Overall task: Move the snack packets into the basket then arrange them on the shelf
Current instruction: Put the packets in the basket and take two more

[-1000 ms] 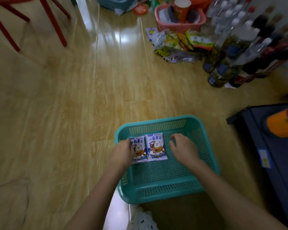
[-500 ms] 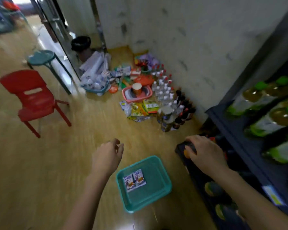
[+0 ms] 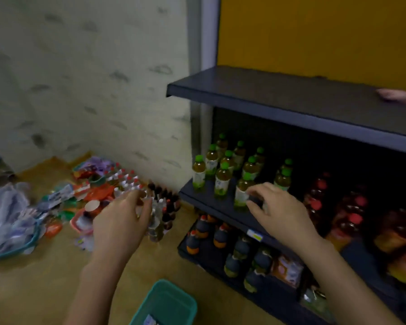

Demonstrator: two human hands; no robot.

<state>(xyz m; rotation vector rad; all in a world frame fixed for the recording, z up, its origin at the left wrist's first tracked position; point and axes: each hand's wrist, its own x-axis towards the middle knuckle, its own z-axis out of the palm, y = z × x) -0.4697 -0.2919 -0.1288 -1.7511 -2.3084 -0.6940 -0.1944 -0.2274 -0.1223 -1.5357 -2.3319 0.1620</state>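
Basket (image 3: 167,301), teal, stands on the floor (image 3: 45,289) at the lower edge of the view, just beside the base of the shelf (image 3: 291,99). One snack packet (image 3: 150,321) lies inside it, only partly in view. Both grips are raised above the basket and well apart from the packet. The left grip (image 3: 120,221) hangs over the floor with its fingers loosely curled and has hold of nothing. The right grip (image 3: 279,214) is in front of the middle shelf board with its fingers bent and spread, and nothing is seen in it. Its fingertips (image 3: 252,192) overlap a green-capped bottle (image 3: 242,193); contact cannot be determined because of blur. A heap of goods (image 3: 99,195) lies on the floor against the wall.
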